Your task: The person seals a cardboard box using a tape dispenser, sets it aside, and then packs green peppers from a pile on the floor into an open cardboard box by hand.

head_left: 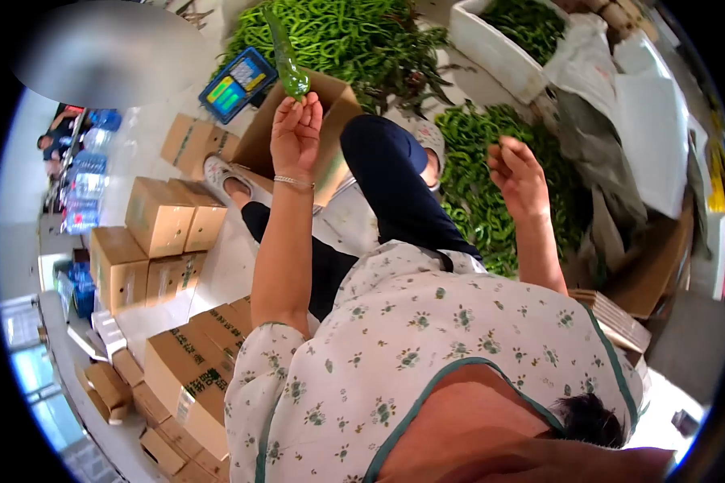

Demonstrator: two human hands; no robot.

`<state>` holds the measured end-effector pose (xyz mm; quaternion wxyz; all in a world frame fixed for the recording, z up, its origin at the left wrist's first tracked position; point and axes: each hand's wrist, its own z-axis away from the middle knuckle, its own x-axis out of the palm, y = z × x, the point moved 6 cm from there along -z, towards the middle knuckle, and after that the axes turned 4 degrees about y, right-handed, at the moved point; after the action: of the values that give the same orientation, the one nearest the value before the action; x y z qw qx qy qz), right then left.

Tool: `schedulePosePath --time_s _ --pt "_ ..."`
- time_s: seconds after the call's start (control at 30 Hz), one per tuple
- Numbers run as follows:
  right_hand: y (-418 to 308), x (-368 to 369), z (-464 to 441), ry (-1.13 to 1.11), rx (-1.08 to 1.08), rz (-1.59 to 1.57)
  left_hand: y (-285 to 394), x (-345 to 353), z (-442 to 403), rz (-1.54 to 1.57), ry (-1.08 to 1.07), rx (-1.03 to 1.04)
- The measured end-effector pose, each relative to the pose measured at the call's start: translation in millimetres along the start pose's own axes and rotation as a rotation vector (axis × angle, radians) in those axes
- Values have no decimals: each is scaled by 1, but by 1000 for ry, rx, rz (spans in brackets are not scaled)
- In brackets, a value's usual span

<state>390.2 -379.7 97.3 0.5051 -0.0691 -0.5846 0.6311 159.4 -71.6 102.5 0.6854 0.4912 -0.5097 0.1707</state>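
Observation:
My left hand (296, 133), with a bracelet at the wrist, pinches a long glossy green pepper (292, 79) by its thick end. The pepper points up and away, above an open cardboard box (258, 137) between my legs. Beside the box, a blue digital scale (238, 84) shows a lit display. My right hand (517, 173) is raised over a pile of green peppers (483, 201), its fingers curled together. Whether anything small is between those fingers cannot be made out.
A larger heap of green peppers (338, 40) lies ahead. A white foam box (491, 48) with peppers stands at upper right, near grey sacking (612, 137). Closed cartons (157, 217) are stacked at left. Water bottles (87, 173) and another person (56, 145) are farther left.

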Motion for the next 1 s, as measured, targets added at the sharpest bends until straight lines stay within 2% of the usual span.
schedulePosePath --time_s 0.1,0.2,0.27,0.43,0.57,0.67,0.73,0.8,0.87,0.9,0.93,1.0 --pt "14 -18 -6 54 14 106 6 0 -3 -167 68 23" --pt "30 -35 -13 72 27 195 -14 18 -10 -382 13 -32" --pt "42 -59 -17 129 55 310 -21 31 -21 -677 33 4" --pt "108 -160 -25 296 309 414 -33 61 -53 -1228 -133 -168" --pt "160 -228 -11 388 447 385 -50 78 -73 -1338 -237 -347" --pt "191 -265 5 405 570 398 -74 73 -110 -1458 -178 -446" --pt "203 -271 5 416 640 421 -85 53 -160 -1443 -152 -408" --pt "225 -290 3 280 668 471 -88 52 -194 -1367 -93 -240" --pt "232 -294 -4 302 686 652 -89 77 -192 -1397 71 22" --pt "234 -294 -12 308 692 747 -92 80 -190 -1421 54 99" --pt "227 -286 -26 204 644 892 -91 85 -186 -1443 42 181" --pt "216 -275 -66 -20 533 1173 -115 91 -150 -1368 -100 184"
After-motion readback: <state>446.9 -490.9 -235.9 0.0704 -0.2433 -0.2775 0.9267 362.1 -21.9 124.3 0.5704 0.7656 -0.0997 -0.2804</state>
